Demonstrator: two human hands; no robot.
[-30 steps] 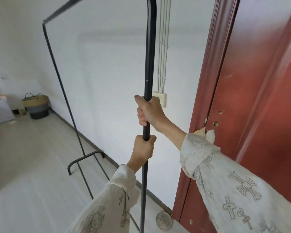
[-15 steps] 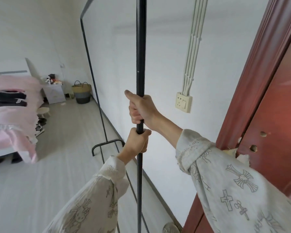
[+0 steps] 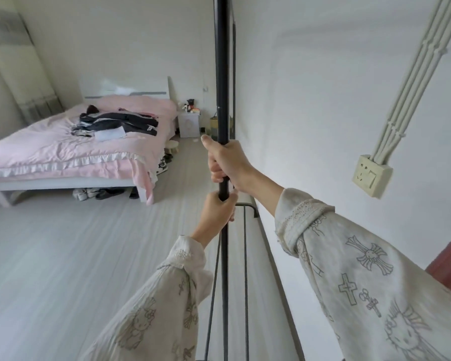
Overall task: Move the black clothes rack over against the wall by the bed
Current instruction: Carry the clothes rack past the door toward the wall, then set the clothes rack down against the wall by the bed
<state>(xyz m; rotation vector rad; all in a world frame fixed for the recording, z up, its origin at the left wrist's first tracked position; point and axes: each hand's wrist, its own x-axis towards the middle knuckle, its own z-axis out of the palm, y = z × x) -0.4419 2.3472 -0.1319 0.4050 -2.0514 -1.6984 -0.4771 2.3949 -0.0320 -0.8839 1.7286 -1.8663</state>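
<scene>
The white wall (image 3: 323,100) runs along at two o'clock, the pink bed (image 3: 71,149) is seen at ten. The black clothes rack (image 3: 221,74) is stood close beside the wall. Its near upright is clasped tight by the right hand (image 3: 228,162), the left hand (image 3: 216,214) wrapped just beneath.

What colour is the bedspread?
Pink, with a pale ruffled edge: bedspread, head view.

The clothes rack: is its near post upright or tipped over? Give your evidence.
Upright. The clothes rack post runs vertically through the frame, with the right hand and left hand wrapped around it.
</scene>
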